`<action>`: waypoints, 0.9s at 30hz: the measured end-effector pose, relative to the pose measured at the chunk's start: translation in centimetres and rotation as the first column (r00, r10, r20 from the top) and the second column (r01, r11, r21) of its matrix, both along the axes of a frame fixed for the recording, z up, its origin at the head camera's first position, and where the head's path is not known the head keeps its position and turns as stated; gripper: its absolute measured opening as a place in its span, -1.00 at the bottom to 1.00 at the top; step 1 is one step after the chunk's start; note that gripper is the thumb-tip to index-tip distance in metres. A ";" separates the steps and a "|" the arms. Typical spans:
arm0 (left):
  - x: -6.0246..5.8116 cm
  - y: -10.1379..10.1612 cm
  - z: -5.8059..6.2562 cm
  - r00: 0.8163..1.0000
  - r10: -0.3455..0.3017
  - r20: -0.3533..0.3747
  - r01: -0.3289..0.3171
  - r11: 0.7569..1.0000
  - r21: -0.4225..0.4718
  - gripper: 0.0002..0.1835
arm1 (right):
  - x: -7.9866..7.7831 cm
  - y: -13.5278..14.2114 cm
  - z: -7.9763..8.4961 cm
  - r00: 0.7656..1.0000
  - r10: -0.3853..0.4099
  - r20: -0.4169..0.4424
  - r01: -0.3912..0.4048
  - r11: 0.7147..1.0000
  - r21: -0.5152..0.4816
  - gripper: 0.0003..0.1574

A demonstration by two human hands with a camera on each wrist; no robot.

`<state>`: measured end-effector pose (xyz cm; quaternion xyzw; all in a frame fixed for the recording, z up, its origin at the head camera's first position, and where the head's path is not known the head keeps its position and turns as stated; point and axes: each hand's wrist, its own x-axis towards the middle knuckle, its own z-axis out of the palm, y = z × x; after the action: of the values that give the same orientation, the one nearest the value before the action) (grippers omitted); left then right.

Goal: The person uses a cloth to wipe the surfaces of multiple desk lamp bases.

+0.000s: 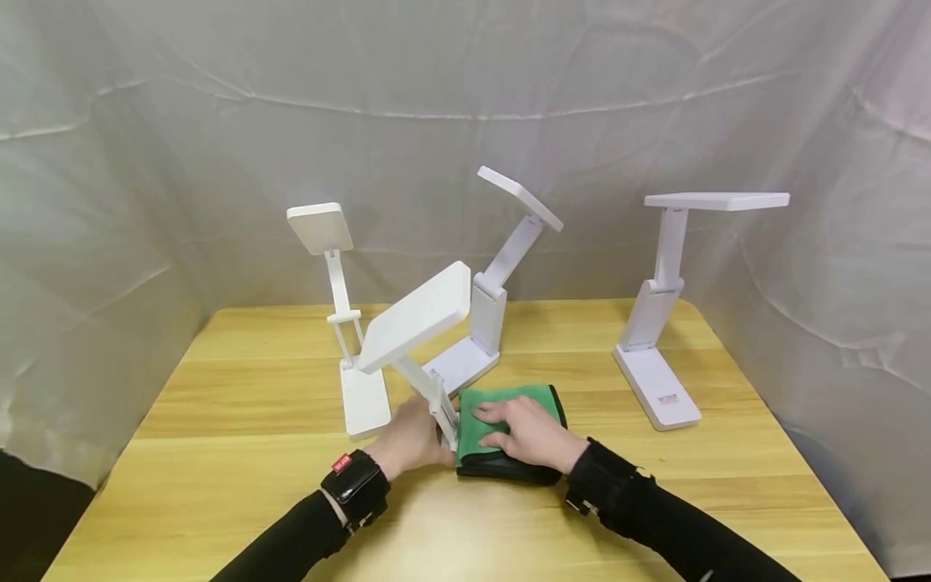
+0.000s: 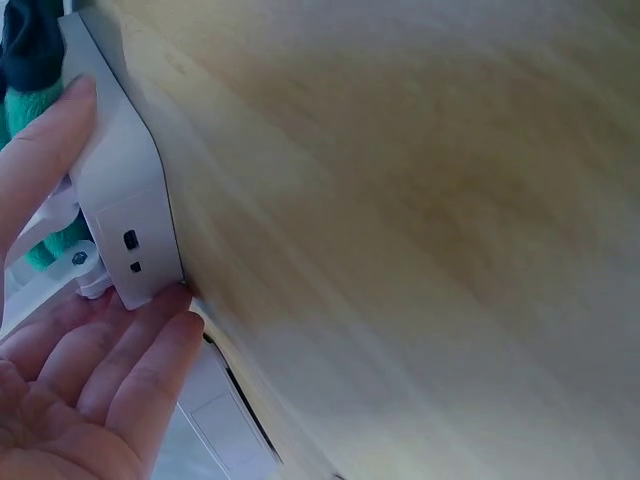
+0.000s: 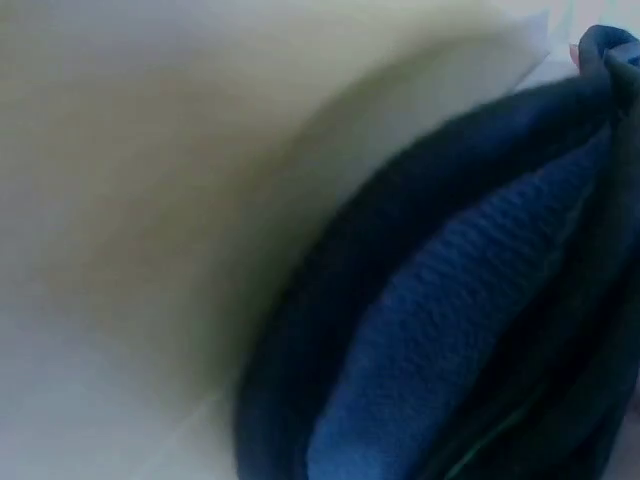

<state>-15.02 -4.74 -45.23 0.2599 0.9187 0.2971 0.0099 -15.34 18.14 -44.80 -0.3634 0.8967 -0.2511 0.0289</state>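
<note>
In the head view, a white folding desk lamp [image 1: 416, 317] stands at the middle front, its panel tilted up to the right. My left hand [image 1: 413, 436] grips its base, thumb on one side and fingers on the other; the left wrist view shows two small ports in the base's end [image 2: 122, 190]. My right hand [image 1: 534, 432] lies on a folded green cloth [image 1: 544, 396] with black edging, its fingers spread and pressing down beside the lamp's stem. The cloth covers part of the base. In the right wrist view the cloth [image 3: 440, 300] looks dark and bulges outward, hiding the fingers.
Three more white desk lamps stand behind: one at left [image 1: 364, 400], one at the back middle [image 1: 489, 311], one at right [image 1: 658, 388]. The left and middle lamps are close to the held one. A grey curtain [image 1: 407, 145] surrounds the wooden table [image 1: 240, 420].
</note>
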 end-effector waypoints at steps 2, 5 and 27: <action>-0.1 0.1 0.1 1.000 -0.012 -0.003 0.012 1.000 0.003 -0.34 | -0.2 0.1 0.1 1.000 -0.007 0.026 0.008 1.000 -0.022 -0.52; -0.3 0.2 0.3 0.999 -0.030 0.035 0.030 1.000 0.008 -0.28 | -0.1 1.2 0.1 0.996 -0.035 0.083 0.039 0.998 -0.044 -0.55; -2.1 -1.5 1.9 0.956 -0.267 0.120 0.284 0.946 -0.159 -0.23 | 5.4 2.8 -0.2 0.961 0.262 -0.085 -0.252 0.961 0.112 -0.26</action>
<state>-17.09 -6.28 -43.36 0.3692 0.8943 0.2234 0.1185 -9.94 20.95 -45.00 -0.4868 0.8537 -0.1817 0.0349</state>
